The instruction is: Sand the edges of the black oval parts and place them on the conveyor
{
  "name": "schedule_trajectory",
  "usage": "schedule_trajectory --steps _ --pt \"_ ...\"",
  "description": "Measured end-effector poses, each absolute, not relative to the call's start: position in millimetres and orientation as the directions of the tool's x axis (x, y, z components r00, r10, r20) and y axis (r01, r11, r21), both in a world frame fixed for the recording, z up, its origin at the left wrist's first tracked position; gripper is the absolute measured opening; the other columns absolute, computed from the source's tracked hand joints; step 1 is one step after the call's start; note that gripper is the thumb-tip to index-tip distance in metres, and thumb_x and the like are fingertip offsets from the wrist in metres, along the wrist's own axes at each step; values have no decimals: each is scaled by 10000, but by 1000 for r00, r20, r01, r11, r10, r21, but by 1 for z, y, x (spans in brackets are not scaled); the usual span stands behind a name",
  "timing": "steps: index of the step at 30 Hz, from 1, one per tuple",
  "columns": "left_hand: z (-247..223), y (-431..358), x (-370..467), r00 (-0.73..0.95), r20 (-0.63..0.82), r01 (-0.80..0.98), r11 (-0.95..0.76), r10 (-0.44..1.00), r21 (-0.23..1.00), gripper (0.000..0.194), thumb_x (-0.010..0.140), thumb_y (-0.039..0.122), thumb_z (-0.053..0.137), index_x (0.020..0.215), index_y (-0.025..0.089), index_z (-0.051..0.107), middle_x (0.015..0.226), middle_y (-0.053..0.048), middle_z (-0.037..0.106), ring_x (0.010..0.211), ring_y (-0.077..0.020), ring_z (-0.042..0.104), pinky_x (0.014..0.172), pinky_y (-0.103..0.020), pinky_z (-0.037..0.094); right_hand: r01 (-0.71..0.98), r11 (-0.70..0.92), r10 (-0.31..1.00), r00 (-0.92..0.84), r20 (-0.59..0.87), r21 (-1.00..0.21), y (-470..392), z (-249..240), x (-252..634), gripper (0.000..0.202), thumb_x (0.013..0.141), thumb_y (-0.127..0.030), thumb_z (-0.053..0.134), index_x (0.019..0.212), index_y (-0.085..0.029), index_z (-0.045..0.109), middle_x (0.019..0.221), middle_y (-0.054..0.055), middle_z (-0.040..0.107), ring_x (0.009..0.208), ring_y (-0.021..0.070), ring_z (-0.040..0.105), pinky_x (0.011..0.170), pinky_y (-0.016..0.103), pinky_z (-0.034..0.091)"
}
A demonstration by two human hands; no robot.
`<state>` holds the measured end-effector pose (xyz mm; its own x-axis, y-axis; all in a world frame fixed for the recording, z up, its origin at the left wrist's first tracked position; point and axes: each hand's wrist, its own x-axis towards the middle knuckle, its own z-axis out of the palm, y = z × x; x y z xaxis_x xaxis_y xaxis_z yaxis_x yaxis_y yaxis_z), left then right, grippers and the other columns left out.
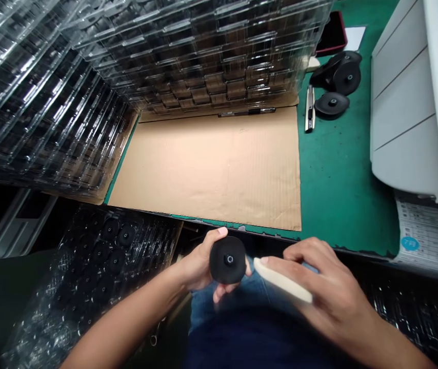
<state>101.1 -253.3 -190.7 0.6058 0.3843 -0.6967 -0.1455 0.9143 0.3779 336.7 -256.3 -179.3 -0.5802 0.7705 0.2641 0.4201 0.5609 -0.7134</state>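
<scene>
The black disc [229, 260] is in the left hand [199, 261], fingers closed around it just in front of the surface [342, 174], while the right hand [332, 289] grips a pale tool [283, 282] near its edge, apart from it. Work on this disc looks to be under way rather than finished, though its stage is hard to judge. More discs [125, 235] sit in a clear tray [40, 328] at lower left (whether done or waiting, I cannot tell), and loose parts [332, 105] lie by the knife [310, 110].
</scene>
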Motion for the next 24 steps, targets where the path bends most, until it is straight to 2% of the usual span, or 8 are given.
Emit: schedule_trajectory --steps 4,8,11,15,17,19,22,24 --pt "-191 -253 100 651 -653 -166 912 388 376 893 847 739 127 830 36 677 468 -63 569 324 -129 495 290 -210 405 373 484 830 -482 281 -792 -253 -179 338 486 878 -99 601 1330 -261 526 871 33 567 817 166 524 699 305 453" --pt "-192 -258 101 694 -522 -337 864 496 374 814 836 764 319 1020 53 671 711 -117 690 504 -178 646 394 -244 508 304 294 918 -353 179 -906 -251 -184 331 230 910 -172 558 1119 -252 606 956 30 598 895 151 573 760 269 493" --pt "-189 -262 104 644 -395 -491 750 655 443 639 819 623 578 1212 122 622 1020 -134 690 781 -224 711 603 -294 590 198 145 960 -267 89 -969 -250 -189 330 106 942 -200 492 926 -239 589 1018 26 613 1000 146 596 842 251 499" --pt "-184 -268 114 478 -329 -585 574 815 572 591 759 390 753 1300 221 586 1213 -110 621 993 -254 670 799 -341 574 169 36 948 -317 -20 -985 -251 -181 330 146 962 -228 464 1044 -267 578 798 -33 608 710 88 605 658 182 491" --pt "-183 -270 120 384 -358 -588 524 851 616 589 720 305 796 1278 268 611 1241 -87 614 1048 -255 651 861 -340 551 258 42 904 -422 -73 -965 -251 -171 326 329 948 -259 491 1276 -282 513 783 -40 622 657 88 598 638 192 488" --pt "-184 -271 127 295 -393 -580 490 871 650 599 679 256 828 1245 304 638 1243 -64 619 1083 -251 635 926 -345 518 377 75 827 -541 -153 -923 -253 -161 319 596 931 -312 527 1482 -256 306 748 -44 643 622 108 604 614 218 484" --pt "-185 -273 135 180 -437 -568 456 881 685 624 636 214 854 1216 324 652 1212 -46 641 1109 -241 616 988 -353 473 520 196 748 -628 -216 -832 -259 -154 304 908 901 -429 560 1554 -143 -2 641 -45 653 537 153 599 501 243 421" --pt "-186 -274 137 141 -457 -583 447 878 678 634 639 222 853 1225 334 638 1204 -41 649 1078 -235 629 992 -374 469 552 316 741 -651 -163 -772 -264 -155 294 1042 868 -494 580 1534 -70 -100 654 -7 686 533 192 617 480 266 410"
